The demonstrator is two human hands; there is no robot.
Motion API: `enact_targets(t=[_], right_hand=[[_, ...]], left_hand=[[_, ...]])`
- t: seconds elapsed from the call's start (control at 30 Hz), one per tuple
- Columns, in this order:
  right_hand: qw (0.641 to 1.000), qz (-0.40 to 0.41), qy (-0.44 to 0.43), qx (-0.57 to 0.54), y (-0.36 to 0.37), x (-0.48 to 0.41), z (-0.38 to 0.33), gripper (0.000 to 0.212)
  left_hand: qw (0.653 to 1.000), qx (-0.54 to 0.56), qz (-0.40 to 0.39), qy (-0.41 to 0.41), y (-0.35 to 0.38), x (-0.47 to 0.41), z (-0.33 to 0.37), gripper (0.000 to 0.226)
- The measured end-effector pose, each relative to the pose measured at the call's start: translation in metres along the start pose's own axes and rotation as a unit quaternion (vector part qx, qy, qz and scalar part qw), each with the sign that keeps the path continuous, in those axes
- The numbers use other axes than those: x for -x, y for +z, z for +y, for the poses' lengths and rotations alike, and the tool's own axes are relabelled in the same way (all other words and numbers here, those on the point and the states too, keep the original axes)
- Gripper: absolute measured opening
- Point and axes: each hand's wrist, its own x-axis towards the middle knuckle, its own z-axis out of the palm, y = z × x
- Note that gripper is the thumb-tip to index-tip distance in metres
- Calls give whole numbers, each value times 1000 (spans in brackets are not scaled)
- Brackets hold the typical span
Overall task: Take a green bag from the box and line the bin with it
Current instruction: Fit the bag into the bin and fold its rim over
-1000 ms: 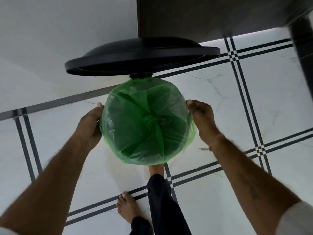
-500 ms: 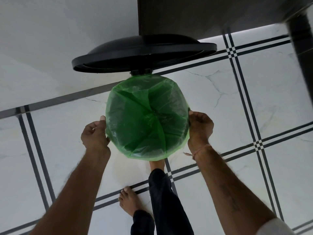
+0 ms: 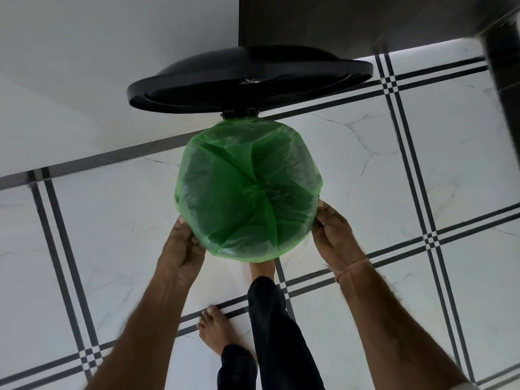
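Note:
A green bag point(image 3: 247, 190) is spread inside the bin and folded out over its round rim, hiding almost all of the bin body. The bin's black lid point(image 3: 247, 80) stands raised behind it on its hinge. My left hand point(image 3: 183, 243) presses against the near left side of the bag's overhang, fingers curled on the plastic. My right hand point(image 3: 332, 232) holds the near right side the same way. No box is in view.
White marble floor with black line bands point(image 3: 408, 170) lies all around. A white wall point(image 3: 84, 66) stands behind the bin at left, dark furniture point(image 3: 337, 21) at top right. My bare feet and dark trouser legs point(image 3: 270, 327) are just below the bin.
Both hands have slid from the bin's left and right sides down toward its near edge, staying on the bag's overhang. The lid stays up.

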Motion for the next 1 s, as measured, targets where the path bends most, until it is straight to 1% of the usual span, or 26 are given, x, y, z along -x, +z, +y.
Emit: enact_targets(t=[0.03, 0.07, 0.1, 0.13, 0.2, 0.23, 0.27, 0.3, 0.33, 0.4, 0.43, 0.47, 0.5, 0.53, 0.57, 0.6, 0.63, 0.7, 0.77, 0.83, 0.93, 1.0], right_hand=[[1000, -7, -2, -3, -1, -2, 1, 48], [1000, -7, 1, -1, -1, -4, 0, 51], [1000, 3, 7, 11, -1, -3, 1, 48], [999, 23, 12, 39, -1, 1, 1, 40], [990, 55, 26, 131, 2, 14, 0, 21], [984, 63, 36, 164, 2, 21, 1, 21], [982, 66, 43, 170, -1, 25, 2, 28], [984, 57, 52, 159, -5, 27, 2, 33], [989, 38, 63, 126, -7, 30, 2, 33], [996, 6, 90, 25, -10, 33, 7, 22], [994, -1, 105, -10, -13, 31, 11, 17], [992, -2, 123, -33, -13, 30, 15, 19], [989, -4, 140, -44, -12, 29, 19, 24], [987, -8, 151, -52, -11, 28, 22, 27], [987, -10, 154, -54, -9, 27, 24, 29], [986, -14, 152, -63, -6, 26, 26, 31], [986, -18, 145, -81, -4, 26, 27, 30], [987, -26, 109, -114, -2, 25, 29, 23], [988, -24, 75, -130, -3, 27, 32, 23], [989, -27, 63, -128, -9, 34, 32, 20], [992, -29, 102, -68, -13, 47, 32, 13], [989, -22, 120, -81, -11, 49, 30, 16]], left_hand=[[1000, 10, 14, -7, 1, -3, -2, 33], [999, 5, 30, -14, 3, -4, -2, 28], [999, -15, 38, -18, 2, -5, -6, 21], [999, -26, 41, -25, 2, -6, -11, 17], [997, -36, 59, -37, -2, -1, -19, 20], [997, -24, 60, -42, -3, 4, -21, 20], [998, 7, 50, -46, -4, 11, -23, 28], [997, 35, 37, -50, -8, 15, -27, 36], [997, 57, 15, -48, -10, 21, -28, 37], [996, 69, -31, -45, -13, 33, -30, 22], [996, 70, -47, -36, -13, 33, -33, 25], [996, 67, -55, -35, -10, 32, -35, 31], [995, 77, -52, -27, -10, 28, -38, 26], [994, 92, -47, -25, -7, 25, -38, 15], [992, 118, -32, -25, -5, 19, -39, 26], [993, 115, -16, -27, -2, 14, -40, 37], [994, 110, 1, -26, 0, 9, -40, 37], [995, 95, 19, -17, 4, 6, -44, 28], [994, 100, 33, -26, 5, 12, -45, 20], [989, 118, 45, -70, 1, 24, -48, 24], [989, 122, -3, -88, -12, 33, -53, 17], [987, 128, -25, -90, -11, 34, -54, 22]])
